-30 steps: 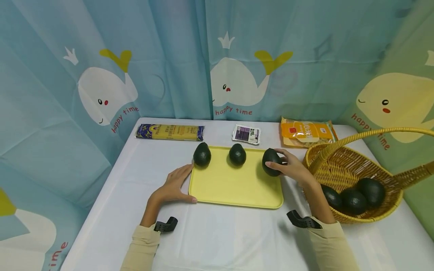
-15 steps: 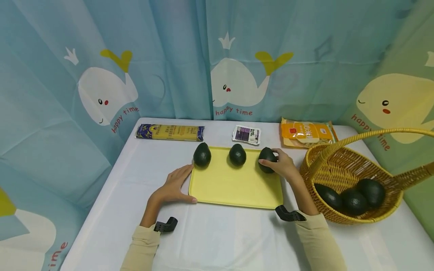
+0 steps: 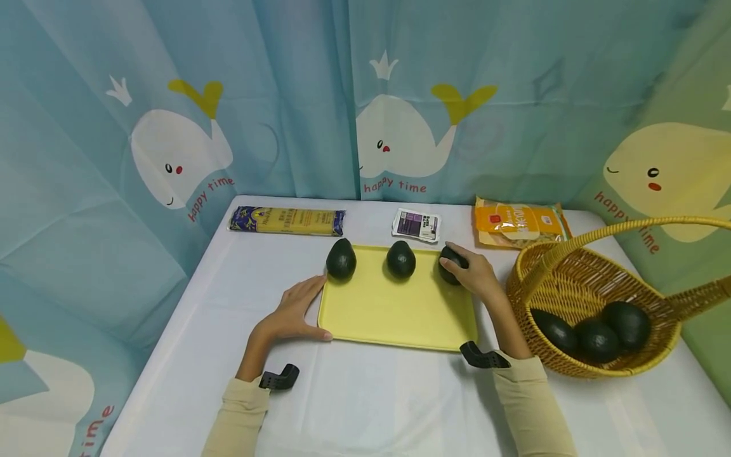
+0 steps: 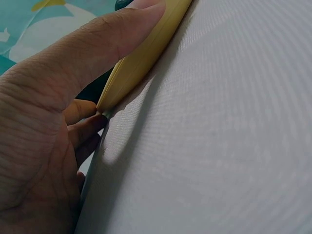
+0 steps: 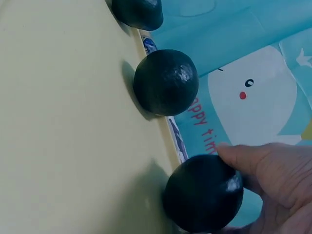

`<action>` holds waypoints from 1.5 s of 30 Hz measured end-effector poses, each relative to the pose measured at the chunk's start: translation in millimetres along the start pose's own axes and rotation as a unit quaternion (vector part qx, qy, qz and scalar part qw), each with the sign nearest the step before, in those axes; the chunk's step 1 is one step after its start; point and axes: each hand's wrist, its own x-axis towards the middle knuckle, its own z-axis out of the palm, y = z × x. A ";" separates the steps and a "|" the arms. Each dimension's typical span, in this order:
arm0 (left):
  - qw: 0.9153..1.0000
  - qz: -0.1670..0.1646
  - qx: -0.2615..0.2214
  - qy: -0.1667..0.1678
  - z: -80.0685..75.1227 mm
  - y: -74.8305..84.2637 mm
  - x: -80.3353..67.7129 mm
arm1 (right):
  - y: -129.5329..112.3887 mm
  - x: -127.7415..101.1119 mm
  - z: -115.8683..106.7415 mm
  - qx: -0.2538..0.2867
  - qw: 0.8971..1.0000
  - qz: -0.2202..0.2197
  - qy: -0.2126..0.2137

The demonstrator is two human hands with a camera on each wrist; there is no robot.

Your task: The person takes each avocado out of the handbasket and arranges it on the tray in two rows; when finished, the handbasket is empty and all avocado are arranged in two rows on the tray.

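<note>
My right hand (image 3: pixel 475 274) grips a dark green avocado (image 3: pixel 450 271) at the back right corner of the yellow tray (image 3: pixel 394 317). In the right wrist view, thumb and fingers hold this avocado (image 5: pixel 202 195) from the side; whether it bears on the tray cannot be told. Two more stand along the tray's back edge: a middle avocado (image 3: pixel 401 260) and a left avocado (image 3: pixel 341 259) at the back left corner. My left hand (image 3: pixel 288 315) lies spread at the tray's left side, fingertips by the left edge and thumb at the front left corner.
To the right stands a wicker basket (image 3: pixel 665 346) with a tall handle, holding several avocados (image 3: pixel 596 341). Behind the tray lie a long yellow-and-blue packet (image 3: pixel 287 221), a small white-and-purple packet (image 3: pixel 416 225) and an orange bag (image 3: pixel 521 222). A curtain (image 3: pixel 302 95) hangs behind the table.
My right hand has carried its avocado leftward and toward the back of the tray, in line with the other two. My left hand has stayed at the tray's left edge.
</note>
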 end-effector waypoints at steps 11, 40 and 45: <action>1.000 0.003 -0.001 0.003 0.3 -1.5 0.9 | 4.4 0.8 1.6 -0.012 0.999 0.012 -0.030; 1.000 -0.003 0.003 0.002 0.2 -2.0 1.3 | 6.5 -4.6 -5.5 0.063 0.995 0.079 -0.001; 1.000 -0.002 0.005 0.002 1.5 -2.5 1.4 | 7.6 -3.0 -4.1 0.065 0.994 0.083 -0.002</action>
